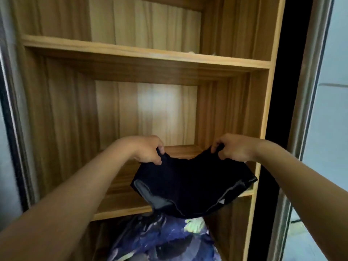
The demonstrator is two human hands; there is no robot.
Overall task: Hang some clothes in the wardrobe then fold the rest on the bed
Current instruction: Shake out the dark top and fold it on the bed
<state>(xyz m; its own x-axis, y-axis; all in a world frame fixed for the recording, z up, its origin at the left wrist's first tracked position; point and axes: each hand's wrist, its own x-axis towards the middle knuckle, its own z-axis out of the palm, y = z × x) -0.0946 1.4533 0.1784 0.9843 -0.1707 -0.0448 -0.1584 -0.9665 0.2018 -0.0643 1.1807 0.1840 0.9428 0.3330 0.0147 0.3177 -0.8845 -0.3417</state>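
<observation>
I face an open wooden wardrobe [263, 110] with several shelves. A folded dark navy garment [192, 183] with grey trim hangs between my hands over the middle shelf [120, 202]. My left hand [148, 149] pinches its left top corner and my right hand [231, 147] pinches its right top corner. The garment's lower edge sags past the shelf's front edge. Below the shelf, a pile of blue, purple and pale green clothes [169, 240] fills the lower compartment.
The upper shelf [146, 53] holds only small white bits near its right back. A metal-framed sliding door [308, 91] stands at the right and another door frame [13, 110] at the left. A pale floor shows at the bottom right.
</observation>
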